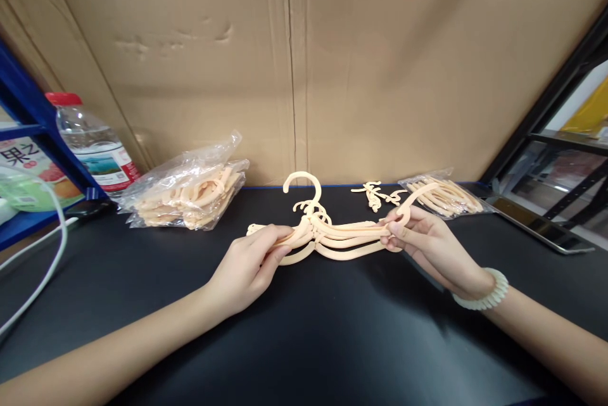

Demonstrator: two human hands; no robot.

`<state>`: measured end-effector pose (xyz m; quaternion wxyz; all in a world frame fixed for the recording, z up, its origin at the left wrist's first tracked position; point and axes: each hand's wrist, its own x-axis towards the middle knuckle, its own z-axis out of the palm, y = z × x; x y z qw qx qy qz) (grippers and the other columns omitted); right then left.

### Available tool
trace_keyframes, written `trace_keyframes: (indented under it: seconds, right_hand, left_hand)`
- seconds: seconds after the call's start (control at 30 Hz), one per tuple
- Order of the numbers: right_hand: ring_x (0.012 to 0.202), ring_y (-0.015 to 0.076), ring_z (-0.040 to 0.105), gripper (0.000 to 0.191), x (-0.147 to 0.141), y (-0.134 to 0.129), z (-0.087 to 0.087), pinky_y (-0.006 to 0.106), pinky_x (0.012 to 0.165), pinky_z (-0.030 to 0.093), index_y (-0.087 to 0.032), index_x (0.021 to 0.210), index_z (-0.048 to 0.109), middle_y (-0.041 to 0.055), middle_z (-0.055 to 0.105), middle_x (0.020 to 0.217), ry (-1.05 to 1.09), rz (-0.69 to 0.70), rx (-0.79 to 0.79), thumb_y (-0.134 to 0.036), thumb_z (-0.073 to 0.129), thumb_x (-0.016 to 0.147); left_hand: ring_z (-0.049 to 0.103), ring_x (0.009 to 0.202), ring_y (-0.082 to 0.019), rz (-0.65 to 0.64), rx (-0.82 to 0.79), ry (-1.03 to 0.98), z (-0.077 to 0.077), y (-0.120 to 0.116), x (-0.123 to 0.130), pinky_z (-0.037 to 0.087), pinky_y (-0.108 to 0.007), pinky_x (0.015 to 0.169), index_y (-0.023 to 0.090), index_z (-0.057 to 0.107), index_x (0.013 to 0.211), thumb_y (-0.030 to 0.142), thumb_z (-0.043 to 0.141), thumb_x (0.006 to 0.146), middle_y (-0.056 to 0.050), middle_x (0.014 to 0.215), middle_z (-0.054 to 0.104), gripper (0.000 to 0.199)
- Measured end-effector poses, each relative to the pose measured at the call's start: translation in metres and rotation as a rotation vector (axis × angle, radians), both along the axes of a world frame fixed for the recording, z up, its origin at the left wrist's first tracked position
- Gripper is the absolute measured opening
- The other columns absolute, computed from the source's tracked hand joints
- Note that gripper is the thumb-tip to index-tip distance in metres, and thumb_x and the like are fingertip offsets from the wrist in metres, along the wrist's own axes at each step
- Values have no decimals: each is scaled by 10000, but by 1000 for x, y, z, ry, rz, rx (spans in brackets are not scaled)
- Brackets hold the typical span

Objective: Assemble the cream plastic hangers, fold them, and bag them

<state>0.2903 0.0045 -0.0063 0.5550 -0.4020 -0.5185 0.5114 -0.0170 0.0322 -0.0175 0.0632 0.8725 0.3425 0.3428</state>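
The pale hanger (332, 227) is above the middle of the counter (304, 342), toward its back edge, its hook upright. Your left hand (249, 266) pinches one arm, probably to steady it; your right hand (430, 244) grips a curved piece (420, 192) against the other arm's end, seemingly to keep the two aligned. More hangers (349, 254) lie just below, within easy reach. Near the back edge sit small loose pieces (373, 196), then a bag of strips (444, 194) rightward. A bulging bag (185, 194) rests toward the back-left corner, perhaps keeping your working space free.
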Motion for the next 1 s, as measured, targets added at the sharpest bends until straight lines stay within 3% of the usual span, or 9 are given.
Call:
trace_keyframes:
  seconds: [0.1, 0.23, 0.33, 0.43, 0.6, 0.8, 1.0]
  right_hand:
    - [603, 86, 469, 147, 1, 0, 1, 258, 541, 420, -201, 807, 679, 40, 630, 987, 37, 11, 58, -284, 786, 750]
    - [623, 98, 435, 164, 8, 3, 5, 260, 548, 403, -224, 890, 723, 25, 585, 883, 96, 39, 8, -328, 763, 769]
    - [617, 108, 435, 199, 23, 8, 12, 244, 525, 381, -215, 851, 717, 6, 542, 743, 92, -1, 3, -401, 739, 782]
    - [572, 103, 428, 211, 43, 16, 18, 239, 514, 362, -210, 803, 687, -18, 525, 647, -116, 7, -6, -399, 766, 754]
    - [631, 134, 522, 283, 66, 24, 26, 276, 595, 406, -176, 790, 669, 12, 617, 692, -676, 120, 12, -446, 747, 759]
    - [744, 175, 629, 311, 67, 23, 29, 297, 682, 463, -182, 814, 659, 40, 702, 826, -833, 258, 5, -487, 708, 774]
    - [693, 170, 608, 272, 66, 24, 23, 284, 630, 445, -183, 796, 668, 25, 679, 745, -1062, 202, 53, -454, 656, 813]
  left_hand:
    - [606, 734, -137, 50, -33, -25, 1, 0, -1, 470, -234, 673, 203, 548, 1090, 255, 449, 973, -6, 873, 633, 162]
    - [584, 752, -140, 89, 26, -25, 10, 0, -4, 464, -241, 677, 188, 563, 1083, 254, 441, 972, -18, 893, 589, 177]
    - [562, 747, -143, 90, 64, 26, 19, -1, -6, 454, -248, 664, 177, 575, 1066, 237, 424, 973, -21, 877, 554, 186]
    - [560, 763, -170, 119, 105, 167, 24, -7, -6, 452, -275, 658, 180, 584, 1046, 237, 418, 971, -25, 847, 558, 191]
    - [584, 782, -223, 100, 115, 440, 22, -21, 2, 482, -346, 667, 171, 593, 928, 183, 368, 956, -56, 857, 610, 227]
    - [573, 679, -225, 76, 233, 511, 23, -29, 6, 479, -355, 589, 159, 595, 822, 76, 347, 898, -58, 773, 593, 272]
    - [593, 683, -207, -32, 227, 468, 18, -37, 12, 489, -336, 602, 169, 604, 873, 154, 407, 939, -40, 786, 614, 209]
